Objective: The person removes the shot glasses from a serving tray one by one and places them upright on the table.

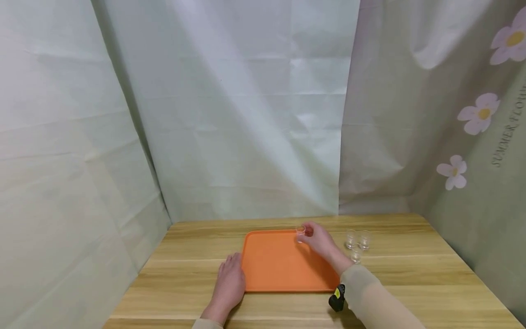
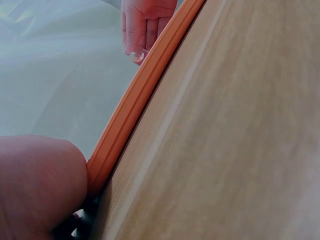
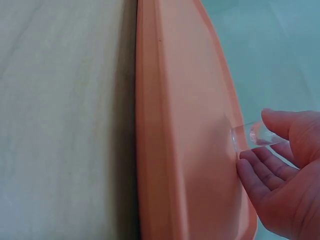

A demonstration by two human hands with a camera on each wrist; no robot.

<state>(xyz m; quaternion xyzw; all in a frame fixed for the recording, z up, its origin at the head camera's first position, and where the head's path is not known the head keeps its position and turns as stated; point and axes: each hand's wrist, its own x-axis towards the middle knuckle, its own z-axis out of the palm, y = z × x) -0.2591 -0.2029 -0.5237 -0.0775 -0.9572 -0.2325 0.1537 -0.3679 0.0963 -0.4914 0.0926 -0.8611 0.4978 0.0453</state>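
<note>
My right hand point(image 1: 319, 241) pinches a small clear shot glass point(image 1: 300, 233) between thumb and fingers, over the far right part of an orange tray point(image 1: 273, 262). In the right wrist view the thumb lies against the glass point(image 3: 257, 134), whose rim faces away from the palm. At the tray's left side, my left hand point(image 1: 231, 282) rests against the edge with its fingers extended forward. The left wrist view shows that hand point(image 2: 42, 182) touching the tray's outer side point(image 2: 135, 100).
Three more clear shot glasses, a left one point(image 1: 350, 239), a right one point(image 1: 364, 239) and a nearer one point(image 1: 355, 256), stand grouped on the wooden table point(image 1: 419, 269) right of the tray. Pale cloth point(image 1: 246, 137) hangs behind and at both sides. A black device point(image 1: 337, 299) sits at the right wrist.
</note>
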